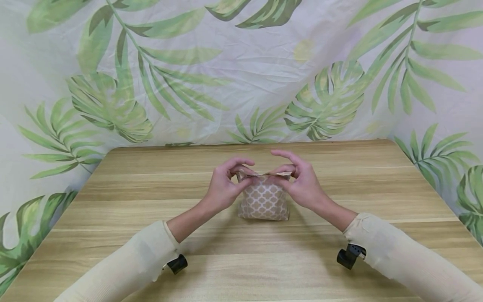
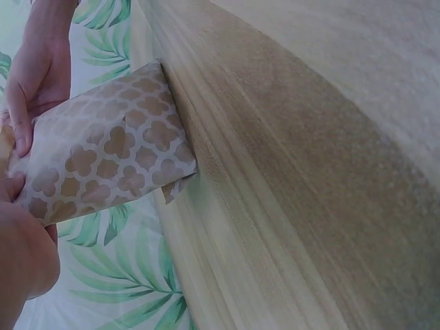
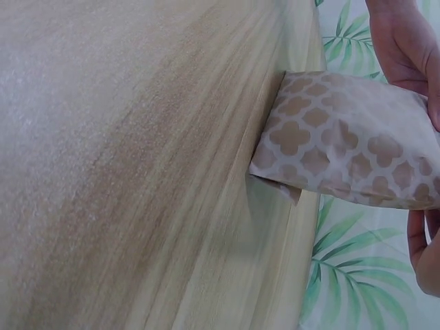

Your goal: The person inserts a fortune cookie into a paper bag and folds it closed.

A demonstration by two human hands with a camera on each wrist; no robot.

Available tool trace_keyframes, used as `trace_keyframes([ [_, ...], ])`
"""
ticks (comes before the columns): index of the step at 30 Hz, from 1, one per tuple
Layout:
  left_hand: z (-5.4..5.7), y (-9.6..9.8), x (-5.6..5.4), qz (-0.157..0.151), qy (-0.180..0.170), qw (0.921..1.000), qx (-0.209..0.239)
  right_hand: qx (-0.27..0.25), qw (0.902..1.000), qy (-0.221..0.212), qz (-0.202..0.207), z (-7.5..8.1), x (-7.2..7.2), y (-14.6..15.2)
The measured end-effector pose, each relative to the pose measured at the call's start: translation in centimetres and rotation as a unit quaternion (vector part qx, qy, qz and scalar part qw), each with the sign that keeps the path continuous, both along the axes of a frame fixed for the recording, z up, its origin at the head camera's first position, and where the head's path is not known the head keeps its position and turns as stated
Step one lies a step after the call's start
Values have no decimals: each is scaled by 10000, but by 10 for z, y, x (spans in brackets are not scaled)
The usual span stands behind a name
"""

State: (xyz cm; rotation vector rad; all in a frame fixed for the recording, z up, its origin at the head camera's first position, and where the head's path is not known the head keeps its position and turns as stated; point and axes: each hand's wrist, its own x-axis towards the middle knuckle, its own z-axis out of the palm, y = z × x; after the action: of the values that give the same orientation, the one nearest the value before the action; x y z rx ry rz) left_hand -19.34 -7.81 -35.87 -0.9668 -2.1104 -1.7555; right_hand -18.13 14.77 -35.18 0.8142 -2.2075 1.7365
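Observation:
A brown paper bag (image 1: pixel 266 201) with a white lattice pattern stands upright on the wooden table, in the middle of the head view. At its top left edge my left hand (image 1: pixel 226 183) pinches the paper between thumb and fingers. My right hand (image 1: pixel 303 182) pinches the top right edge, its index finger raised off the paper. Between the two thumbs the top edge looks folded over. Both wrist views show the bag (image 2: pixel 110 144) from the side, its base on the tabletop and a small paper flap (image 3: pixel 278 188) sticking out at the bottom.
The wooden table (image 1: pixel 234 272) spreads out around the bag on all sides. Behind it hangs a pale cloth (image 1: pixel 256 84) printed with green leaves. Dark wrist cameras (image 1: pixel 177 264) sit under both cream sleeves (image 1: pixel 132 256).

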Motion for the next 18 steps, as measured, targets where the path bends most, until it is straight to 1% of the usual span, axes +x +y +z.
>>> trace_keyframes([
  [4,0,0,0,16,-54,10000,-42,4,9999,-106,9,-1,1,1],
  [7,0,0,0,13,-167,9998,-84,-13,9997,-216,60,-1,1,1],
  [9,0,0,0,-8,-293,9995,-98,-10,9995,-295,76,-1,1,2],
  [14,2,-4,1,-212,-689,9974,-73,-35,9982,-587,63,-2,0,4],
  [16,2,-5,1,-264,-749,9968,-120,-44,9973,-730,69,-2,0,5],
  [18,3,-6,1,-237,-677,9971,-245,-40,9964,-845,79,-3,1,6],
])
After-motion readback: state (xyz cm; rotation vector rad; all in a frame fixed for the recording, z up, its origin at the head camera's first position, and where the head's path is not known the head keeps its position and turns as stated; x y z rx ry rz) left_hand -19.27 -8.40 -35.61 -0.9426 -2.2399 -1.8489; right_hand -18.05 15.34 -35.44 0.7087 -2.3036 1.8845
